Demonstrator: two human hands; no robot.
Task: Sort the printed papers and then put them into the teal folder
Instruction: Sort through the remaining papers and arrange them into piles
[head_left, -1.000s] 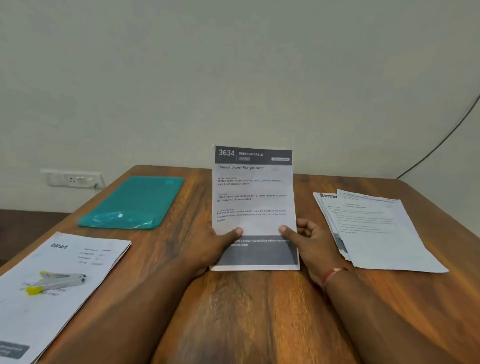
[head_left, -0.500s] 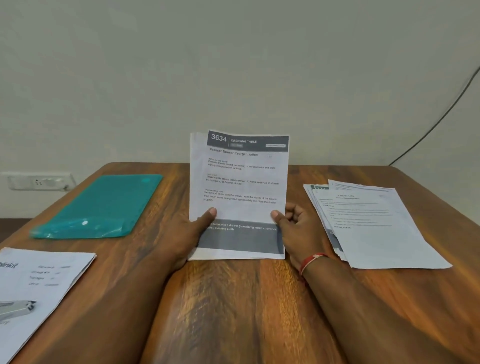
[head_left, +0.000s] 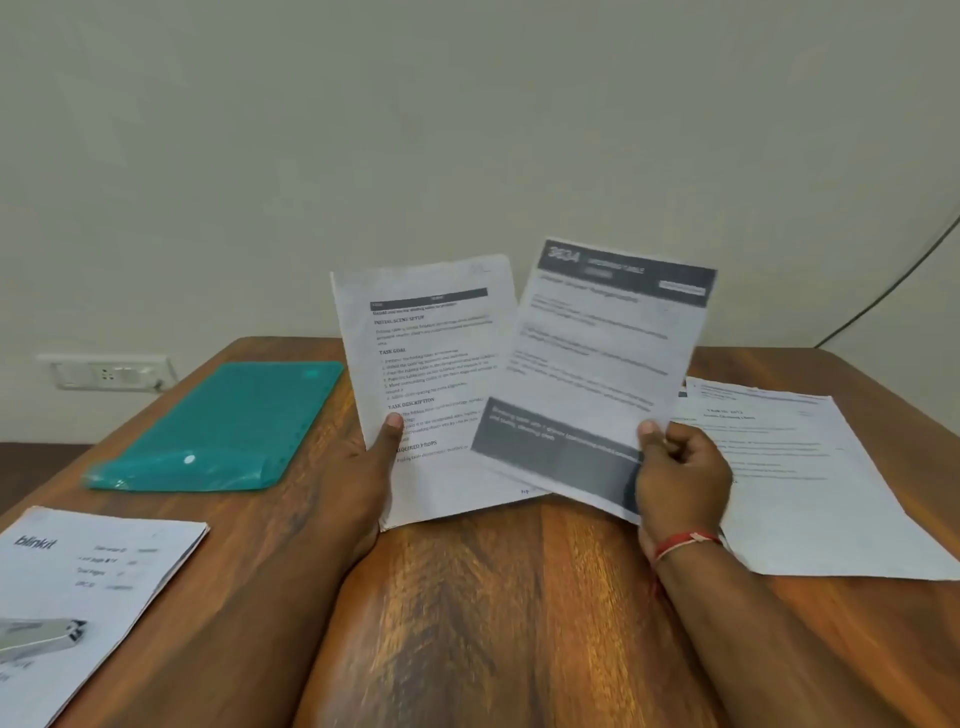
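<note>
My left hand grips a white text sheet by its lower left edge, holding it upright above the wooden table. My right hand pinches a sheet with a dark header band at its lower right edge; it tilts rightward and overlaps the other sheet. The teal folder lies flat and closed at the table's back left. A pile of printed papers lies on the right side of the table.
A sheet headed "blinkit" lies at the front left with a stapler resting on it. A wall socket sits behind the table on the left, and a dark cable runs down the wall at right.
The papers held together have been split: the dark-headed sheet went right with my right hand, uncovering a second text sheet that stays in my left hand.
</note>
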